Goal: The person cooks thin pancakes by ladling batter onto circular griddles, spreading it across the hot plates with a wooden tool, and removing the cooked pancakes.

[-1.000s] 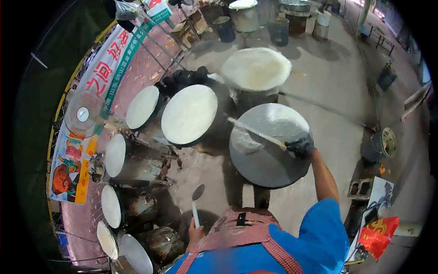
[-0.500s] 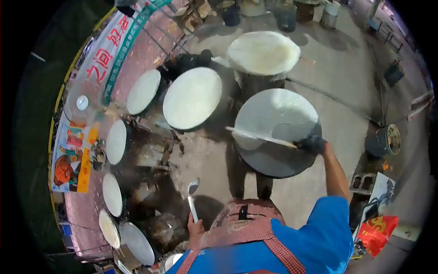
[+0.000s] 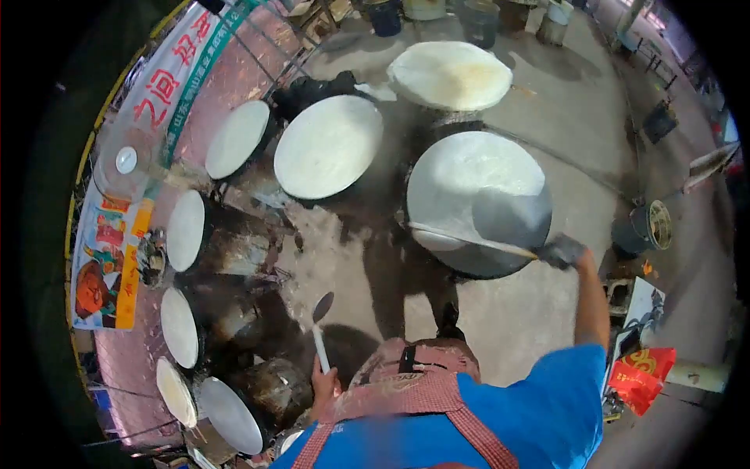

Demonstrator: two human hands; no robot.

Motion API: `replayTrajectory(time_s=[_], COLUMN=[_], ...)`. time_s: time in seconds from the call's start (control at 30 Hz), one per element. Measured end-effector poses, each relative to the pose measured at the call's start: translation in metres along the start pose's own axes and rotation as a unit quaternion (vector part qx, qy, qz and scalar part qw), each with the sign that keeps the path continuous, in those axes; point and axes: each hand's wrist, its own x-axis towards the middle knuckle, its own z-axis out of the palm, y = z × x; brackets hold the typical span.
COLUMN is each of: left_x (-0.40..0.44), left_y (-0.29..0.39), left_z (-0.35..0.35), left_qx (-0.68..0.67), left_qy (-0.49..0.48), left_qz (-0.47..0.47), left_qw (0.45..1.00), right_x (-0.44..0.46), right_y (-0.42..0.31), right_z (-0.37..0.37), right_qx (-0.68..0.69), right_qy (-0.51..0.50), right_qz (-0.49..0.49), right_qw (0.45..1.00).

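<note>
My right hand (image 3: 562, 252), in a dark glove, is closed around the tan handle of a long, thin batter spreader (image 3: 469, 241). The blade reaches left across the near part of a big round griddle (image 3: 512, 215). Pale batter (image 3: 449, 172) covers much of the griddle, and a darker grey patch shows on its right side. Low in the view, my left hand (image 3: 325, 384) grips the white handle of a ladle (image 3: 319, 332), whose bowl points up and away from me.
Several more round griddles with pale tops curve along the left, such as the large one (image 3: 328, 147) and a smaller one (image 3: 186, 231). A flatbread stack (image 3: 451, 74) stands beyond my griddle. On the right are a bucket (image 3: 644, 227) and a red bag (image 3: 643, 379).
My right hand has moved right and nearer to me with the spreader, and batter now covers more of the griddle. My left hand still holds the ladle. The view has shifted slightly.
</note>
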Motion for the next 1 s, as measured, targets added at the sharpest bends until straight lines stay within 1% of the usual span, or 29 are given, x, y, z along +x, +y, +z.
replayTrajectory(time_s=[0.03,0.07,0.1,0.13,0.2,0.23,0.27,0.3,0.33,0.37,0.4,0.43,0.47,0.53,0.57,0.6,0.67,0.73,0.77,0.8,0.83,0.87,0.9,0.97,1.0], left_x=[0.011,0.019,0.015,0.018,0.036,0.038,0.046,0.059,0.067,0.053,0.061,0.057,0.052,0.037,0.034,0.034,0.031,0.041,0.046,0.041,0.035,0.025,0.032,0.06,0.048], left_y=[0.0,-0.006,0.005,0.026,0.03,0.032,0.035,0.026,0.016,0.037,0.026,0.03,0.037,0.043,0.047,0.048,0.039,0.015,0.008,0.014,0.022,0.035,0.031,0.001,0.018], left_z=[-0.01,-0.02,-0.024,-0.028,-0.042,-0.048,-0.06,-0.071,-0.074,-0.075,-0.082,-0.082,-0.089,-0.097,-0.096,-0.099,-0.108,-0.113,-0.113,-0.11,-0.111,-0.112,-0.114,-0.114,-0.115], left_qx=[0.021,0.043,0.008,-0.026,0.033,0.01,-0.014,-0.016,-0.019,-0.011,-0.035,-0.041,-0.04,-0.05,-0.059,-0.063,-0.077,-0.083,-0.117,-0.152,-0.146,-0.135,-0.203,-0.247,-0.231], left_qy=[-0.008,-0.018,-0.038,-0.065,-0.066,-0.093,-0.116,-0.113,-0.108,-0.119,-0.145,-0.145,-0.144,-0.148,-0.155,-0.162,-0.179,-0.14,-0.159,-0.18,-0.201,-0.216,-0.246,-0.225,-0.25], left_qz=[-0.004,-0.014,-0.05,-0.078,-0.06,-0.076,-0.081,-0.077,-0.071,-0.075,-0.061,-0.068,-0.072,-0.054,-0.043,-0.036,-0.018,0.006,0.046,0.085,0.059,0.036,-0.009,0.092,0.045], left_qw=[1.0,0.999,0.998,0.995,0.995,0.993,0.99,0.991,0.991,0.99,0.987,0.986,0.986,0.986,0.985,0.984,0.981,0.987,0.979,0.968,0.967,0.966,0.948,0.938,0.939], right_x=[-0.035,-0.075,-0.115,-0.154,-0.216,-0.239,-0.25,-0.253,-0.244,-0.224,-0.209,-0.201,-0.2,-0.206,-0.221,-0.243,-0.271,-0.246,-0.233,-0.218,-0.186,-0.18,-0.174,-0.207,-0.216], right_y=[-0.005,-0.017,-0.033,-0.051,-0.09,-0.11,-0.133,-0.155,-0.18,-0.212,-0.244,-0.297,-0.327,-0.311,-0.299,-0.29,-0.292,-0.267,-0.299,-0.31,-0.292,-0.284,-0.277,-0.265,-0.254], right_z=[-0.007,-0.009,-0.004,0.008,0.055,0.083,0.118,0.153,0.189,0.224,0.243,0.226,0.221,0.232,0.226,0.214,0.181,0.214,0.204,0.216,0.257,0.267,0.276,0.213,0.193], right_qx=[0.004,0.011,0.02,0.036,0.08,0.1,0.121,0.142,0.151,0.145,0.116,0.083,0.056,-0.049,-0.042,-0.087,-0.04,0.023,0.034,0.02,-0.038,-0.052,-0.067,0.005,0.075], right_qy=[-0.031,-0.035,-0.019,0.011,0.083,0.116,0.15,0.194,0.238,0.283,0.292,0.24,0.187,0.178,0.172,0.226,0.135,0.169,0.191,0.251,0.319,0.329,0.338,0.223,0.192], right_qz=[0.057,0.098,0.127,0.153,0.182,0.183,0.166,0.127,0.072,0.013,0.003,0.053,0.105,0.123,0.173,0.125,0.271,0.267,0.264,0.165,0.155,0.146,0.138,0.156,0.175], right_qw=[0.998,0.995,0.992,0.988,0.976,0.971,0.967,0.962,0.957,0.948,0.949,0.966,0.975,0.975,0.969,0.962,0.952,0.948,0.945,0.954,0.934,0.932,0.928,0.962,0.963])
